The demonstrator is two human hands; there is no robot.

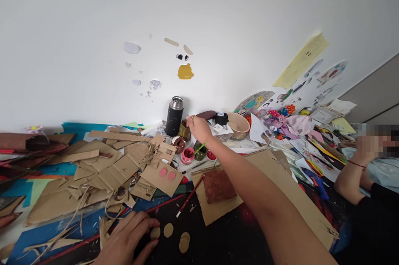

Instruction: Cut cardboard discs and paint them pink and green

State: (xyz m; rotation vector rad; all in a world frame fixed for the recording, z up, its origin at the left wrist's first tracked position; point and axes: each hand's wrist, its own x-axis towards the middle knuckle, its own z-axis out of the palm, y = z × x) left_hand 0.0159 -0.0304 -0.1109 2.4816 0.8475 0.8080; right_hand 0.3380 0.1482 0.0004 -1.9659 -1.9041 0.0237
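At the bottom left, my left hand (126,236) has its thumb and index finger around the edges of a small cardboard disc (155,233) on the dark table. Beside it lie another cardboard disc (168,230) and two overlapping cardboard discs (184,243). My right hand (198,127) reaches to the back, closed in a pinch above a glass jar (184,131) next to a black flask (175,116). What its fingers grip is too small to make out. In front of it stand a pot of red paint (188,155) and a jar of green paint (200,151) with a green-handled brush.
Cardboard scraps (102,165) pile up on the left. A red-brown painted square (218,186) lies on cardboard under my right forearm, with a pencil (190,196) beside it. A bowl (238,125) stands behind. Another person's arm (350,177) rests at the right near a blue glue gun (316,182).
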